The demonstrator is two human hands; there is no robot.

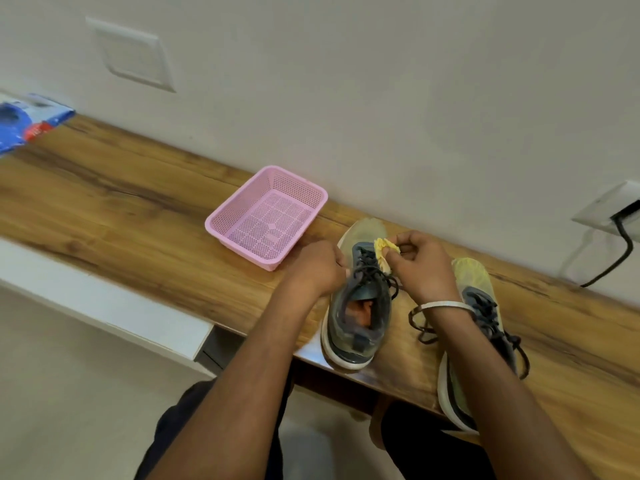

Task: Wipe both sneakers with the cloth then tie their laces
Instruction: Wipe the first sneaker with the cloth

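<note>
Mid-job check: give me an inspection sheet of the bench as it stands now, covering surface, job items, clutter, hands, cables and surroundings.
Surface: wooden bench top, against the wall.
Job's things: two grey-and-yellow sneakers, left one and right one, laces untied; crumpled yellow cloth at the left sneaker's laces.
Clutter: pink perforated plastic basket, nothing in it; blue printed packet at the far left.
Hands: left hand steadies the left sneaker; right hand pinches the cloth.
Cables: black cable from the wall socket.
Surroundings: pale wall; white wall plate.
</note>
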